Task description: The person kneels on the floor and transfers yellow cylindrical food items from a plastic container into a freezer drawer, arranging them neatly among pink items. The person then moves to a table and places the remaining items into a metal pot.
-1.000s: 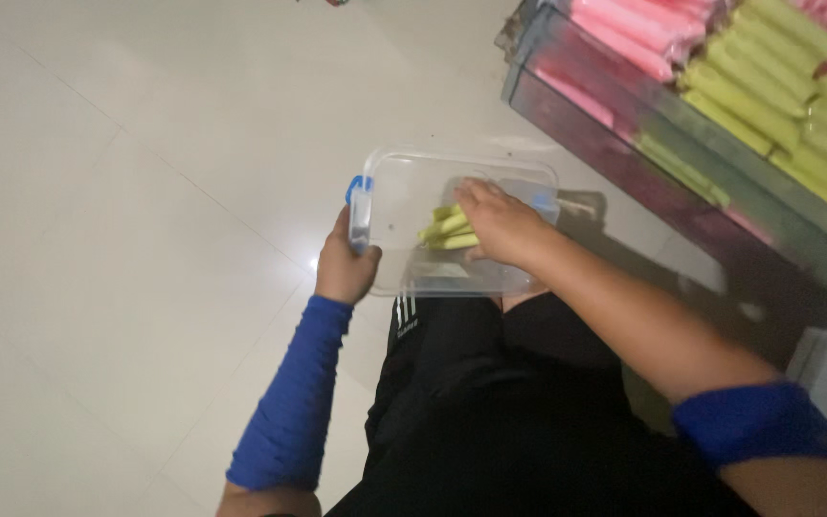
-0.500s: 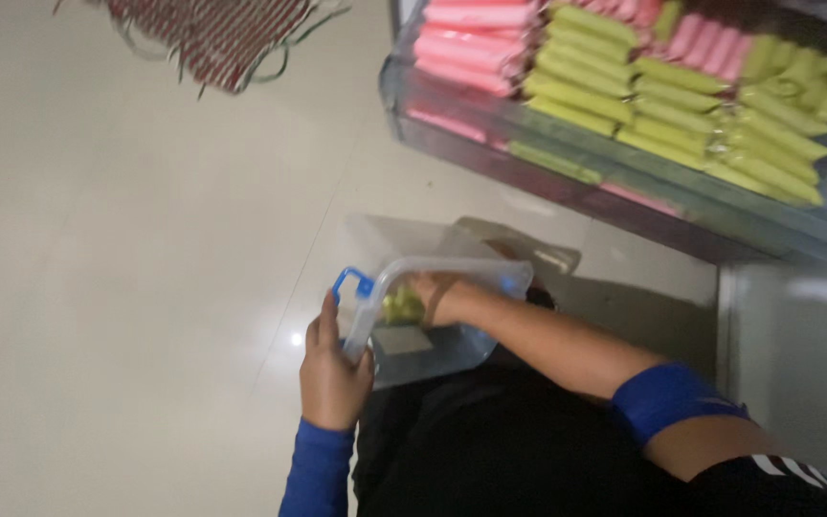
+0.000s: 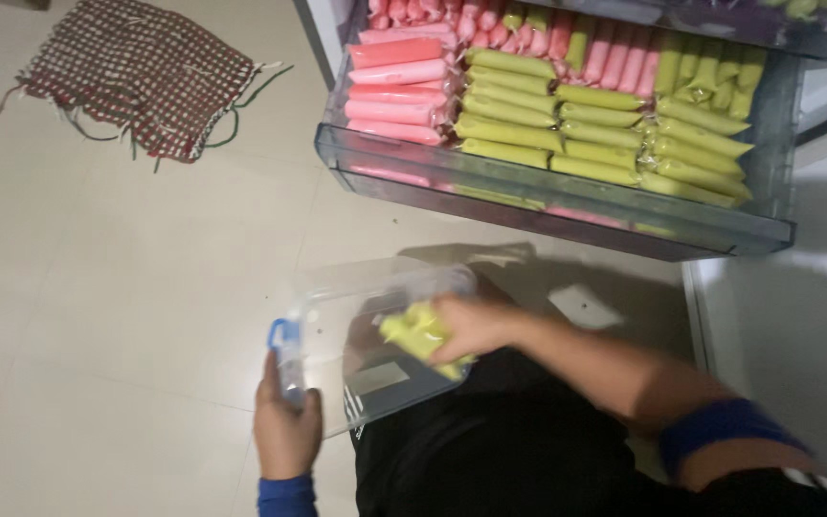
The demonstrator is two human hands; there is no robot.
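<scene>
A clear plastic box point(image 3: 337, 297) with a blue clip handle rests on my lap, tilted toward me. My left hand point(image 3: 284, 431) grips its near-left end by the blue clip. My right hand point(image 3: 466, 325) reaches inside the box and closes around a bunch of yellow-green ice pop tubes point(image 3: 413, 330). Motion blurs the hand and the tubes.
An open freezer drawer point(image 3: 547, 196) stands ahead, packed with rows of pink tubes point(image 3: 399, 81) and yellow-green tubes point(image 3: 605, 124). A red-and-white woven mat point(image 3: 141, 77) lies on the tiled floor at upper left. A white appliance wall point(image 3: 796, 316) stands on the right.
The view has tilted up and back, bringing the drawer and the mat into sight. My right hand stays inside the box on the yellow-green tubes; my left hand keeps its grip.
</scene>
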